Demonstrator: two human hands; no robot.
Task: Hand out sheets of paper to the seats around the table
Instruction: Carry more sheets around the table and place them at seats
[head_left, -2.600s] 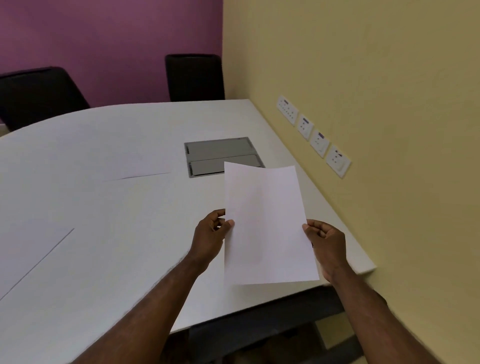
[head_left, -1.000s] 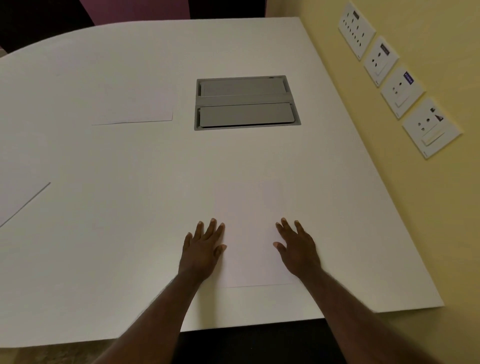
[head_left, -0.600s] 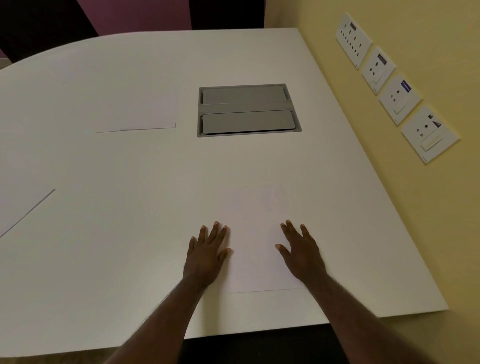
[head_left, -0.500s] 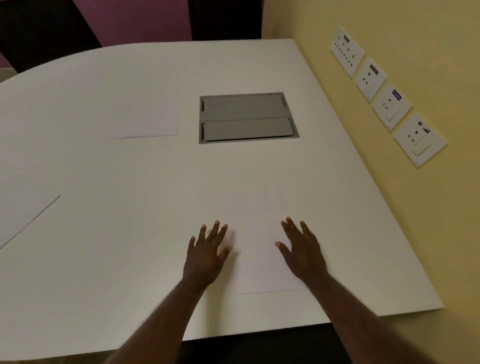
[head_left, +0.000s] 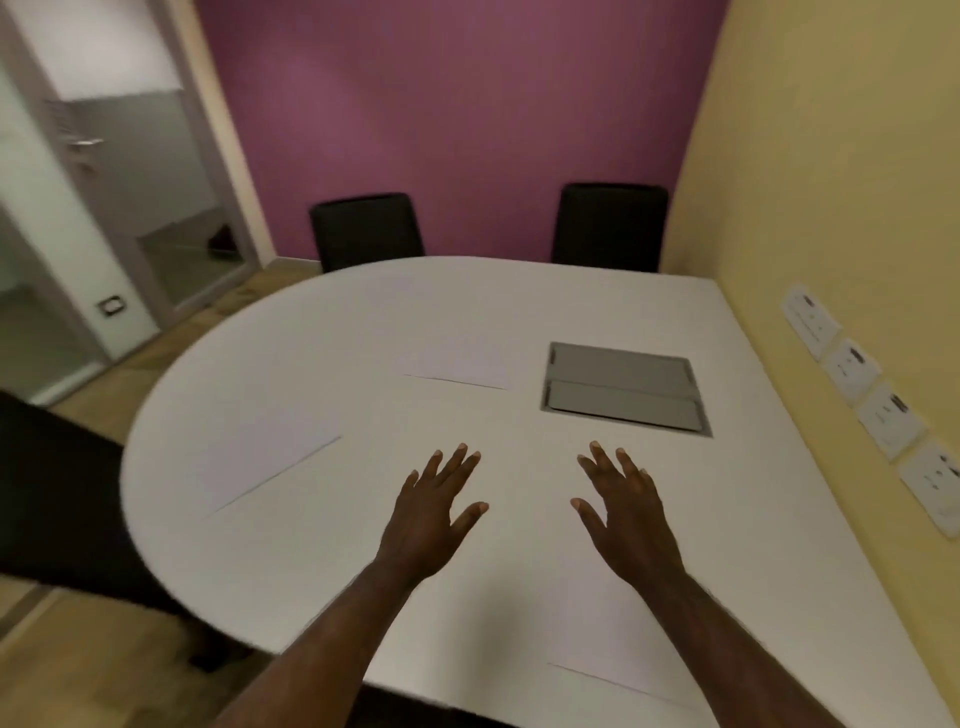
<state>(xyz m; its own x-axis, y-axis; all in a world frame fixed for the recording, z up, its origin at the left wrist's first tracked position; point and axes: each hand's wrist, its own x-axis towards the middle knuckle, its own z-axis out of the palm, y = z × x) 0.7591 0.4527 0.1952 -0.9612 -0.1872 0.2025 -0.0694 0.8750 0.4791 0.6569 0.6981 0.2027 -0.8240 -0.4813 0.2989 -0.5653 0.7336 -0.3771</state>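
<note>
Three white sheets lie flat on the white table (head_left: 322, 561). The nearest sheet (head_left: 597, 644) lies by the front edge, partly under my right forearm. A second sheet (head_left: 270, 457) lies at the left, a third sheet (head_left: 460, 361) further back beside the grey hatch. My left hand (head_left: 434, 512) and my right hand (head_left: 626, 506) hover over the table's middle, palms down, fingers spread, holding nothing.
A grey cable hatch (head_left: 623, 387) is set into the table at the right. Two black chairs (head_left: 366, 231) (head_left: 610, 226) stand at the far edge before the purple wall. Wall sockets (head_left: 878, 410) line the yellow wall. A dark chair (head_left: 47, 493) and a glass door (head_left: 62, 218) are at the left.
Both hands have lifted off the nearest sheet, which stays on the table. The view has tilted up and back, so the far chairs, purple wall and door now show.
</note>
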